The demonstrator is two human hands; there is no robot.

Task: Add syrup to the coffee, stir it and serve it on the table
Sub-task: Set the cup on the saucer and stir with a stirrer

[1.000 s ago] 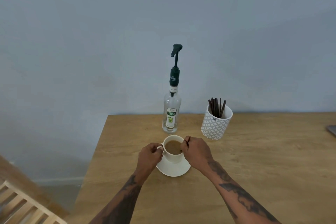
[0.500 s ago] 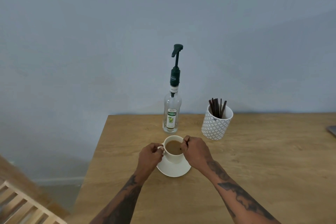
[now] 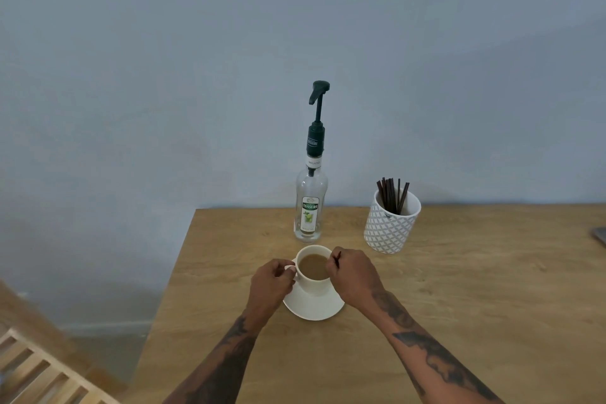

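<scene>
1. Here, a white cup (image 3: 314,267) of milky coffee sits on its saucer (image 3: 313,307) near the left end of the wooden table (image 3: 459,305).
2. The right hand (image 3: 352,274) pinches a dark stirrer (image 3: 337,257) dipped at the cup's right rim; the left hand (image 3: 272,282) grips the handle.
3. Compared with a second ago, little has shifted, suggesting stirring continues.
4. Beyond stand the syrup bottle (image 3: 311,203) and, right, a patterned pot (image 3: 392,228) of sticks.

Coffee cup (image 3: 314,284) on saucer (image 3: 313,308), handle in left hand (image 3: 272,282), stirrer (image 3: 337,257) in right hand (image 3: 352,275).
</scene>
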